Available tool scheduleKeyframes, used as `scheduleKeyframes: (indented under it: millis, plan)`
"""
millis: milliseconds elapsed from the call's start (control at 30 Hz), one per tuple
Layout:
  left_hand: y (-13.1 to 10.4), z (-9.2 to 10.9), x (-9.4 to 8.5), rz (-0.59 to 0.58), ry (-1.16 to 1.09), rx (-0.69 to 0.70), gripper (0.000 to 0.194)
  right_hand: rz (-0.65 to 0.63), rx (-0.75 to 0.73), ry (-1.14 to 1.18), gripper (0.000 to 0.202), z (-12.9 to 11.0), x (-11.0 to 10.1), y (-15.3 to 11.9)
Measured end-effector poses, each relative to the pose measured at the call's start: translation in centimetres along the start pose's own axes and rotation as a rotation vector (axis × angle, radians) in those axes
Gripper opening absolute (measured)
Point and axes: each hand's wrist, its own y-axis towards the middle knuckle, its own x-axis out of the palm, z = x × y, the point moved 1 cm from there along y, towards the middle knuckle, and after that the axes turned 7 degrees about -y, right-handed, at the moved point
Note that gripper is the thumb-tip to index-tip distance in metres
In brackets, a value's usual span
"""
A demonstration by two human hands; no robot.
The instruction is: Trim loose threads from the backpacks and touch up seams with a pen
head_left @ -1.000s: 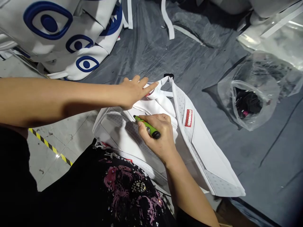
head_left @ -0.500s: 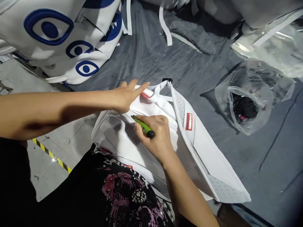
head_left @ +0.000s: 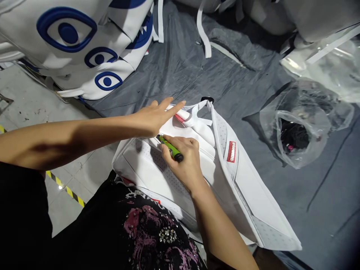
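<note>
A white bag (head_left: 253, 187) with red labels and grey dotted panels lies at the table's near edge, against my body. Spread over its upper part is my left hand (head_left: 157, 116), fingers apart, the palm side resting on the white fabric. My right hand (head_left: 184, 157) is wrapped round a green pen-like tool (head_left: 172, 148) with a black end. The tool's tip points to the upper left and meets the bag just below my left hand; the exact contact is too small to tell. A black buckle (head_left: 207, 99) sits at the bag's top.
White bags with blue eye shapes (head_left: 68, 33) are piled at the upper left. A clear plastic bag (head_left: 317, 123) holding dark items stands on the grey table cover (head_left: 281, 157) at the right. More pale bags and straps lie along the far side. Yellow-black tape (head_left: 69, 191) marks the floor.
The whole view has shifted, so most things appear slightly further right. The tool's tip is now closer to my left hand. Both hands keep their poses.
</note>
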Motion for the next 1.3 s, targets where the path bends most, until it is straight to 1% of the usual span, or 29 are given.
scheduleKeyframes:
  millis: [133, 233, 333, 467, 633, 733, 833, 967, 1067, 1133, 1200, 1300]
  plan:
    - [0.1, -0.4, 0.4, 0.014, -0.035, 0.037, 0.120, 0.038, 0.015, -0.062, 0.025, -0.3, 0.1, -0.1]
    - [0.1, -0.5, 0.5, -0.006, -0.066, 0.049, 0.120, 0.036, 0.012, -0.059, 0.025, -0.7, 0.3, -0.1]
    - [0.1, -0.5, 0.5, -0.029, -0.098, 0.049, 0.116, 0.062, 0.045, -0.084, 0.027, -1.1, 0.5, 0.0]
    - [0.0, -0.4, 0.4, -0.016, -0.123, 0.072, 0.113, 0.039, 0.065, -0.094, 0.028, -1.5, 0.8, 0.2]
    - [0.0, -0.5, 0.5, -0.022, -0.126, 0.065, 0.109, 0.043, 0.083, -0.108, 0.030, -1.7, 0.8, 0.2]
    - [0.0, -0.6, 0.6, 0.000, -0.127, 0.094, 0.109, 0.047, 0.101, -0.143, 0.031, -1.8, 0.8, 0.2]
    - [0.0, -0.5, 0.6, 0.000, -0.124, 0.088, 0.109, 0.035, 0.094, -0.139, 0.031, -1.9, 0.9, 0.2]
    - [0.0, -0.5, 0.5, 0.005, -0.131, 0.077, 0.107, 0.070, 0.100, -0.155, 0.031, -1.9, 0.8, 0.2]
    - [0.0, -0.5, 0.6, 0.028, -0.129, 0.093, 0.106, 0.038, 0.093, -0.135, 0.031, -2.0, 0.8, 0.3]
    - [0.0, -0.4, 0.5, 0.033, -0.118, 0.097, 0.105, 0.042, 0.114, -0.151, 0.031, -2.0, 0.7, 0.3]
    - [-0.1, -0.2, 0.3, 0.018, -0.104, 0.082, 0.104, 0.044, 0.122, -0.153, 0.031, -2.0, 0.6, 0.3]
    - [-0.2, 0.0, 0.1, -0.005, -0.091, 0.051, 0.104, 0.004, 0.111, -0.117, 0.030, -2.0, 0.5, 0.3]
